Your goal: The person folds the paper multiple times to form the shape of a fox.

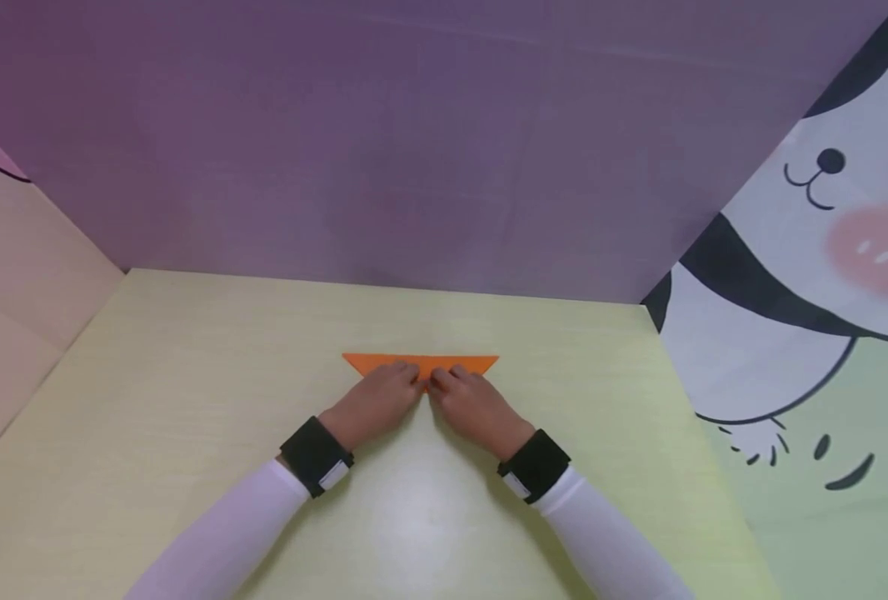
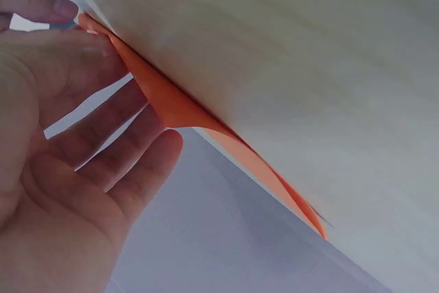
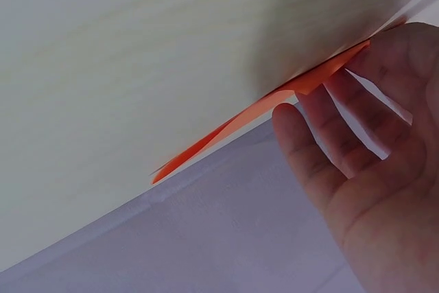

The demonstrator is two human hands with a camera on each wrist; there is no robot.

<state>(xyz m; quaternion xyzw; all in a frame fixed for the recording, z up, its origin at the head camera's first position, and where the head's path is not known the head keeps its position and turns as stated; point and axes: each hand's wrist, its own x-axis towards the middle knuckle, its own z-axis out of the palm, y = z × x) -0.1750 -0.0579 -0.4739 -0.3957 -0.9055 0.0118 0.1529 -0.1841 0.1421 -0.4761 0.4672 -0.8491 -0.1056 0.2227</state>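
An orange sheet of paper (image 1: 432, 362), folded into a triangle, lies on the table with its long straight edge on the far side and its point toward me. My left hand (image 1: 376, 402) pinches the paper near that point, left of the middle. Close beside it, my right hand (image 1: 481, 408) pinches the same part from the right. In the left wrist view the layers of the paper (image 2: 164, 101) stand a little apart toward the far corner. The right wrist view shows the paper (image 3: 322, 77) under the fingers, its outer corner slightly lifted. The hands cover the near point.
The pale wooden table (image 1: 189, 400) extends around the paper. A purple panel (image 1: 414, 150) rises along its back edge. To the right stands a wall with a panda drawing (image 1: 774, 367); a pale pink wall (image 1: 17, 333) is on the left. Both wrists wear black bands (image 1: 316, 456).
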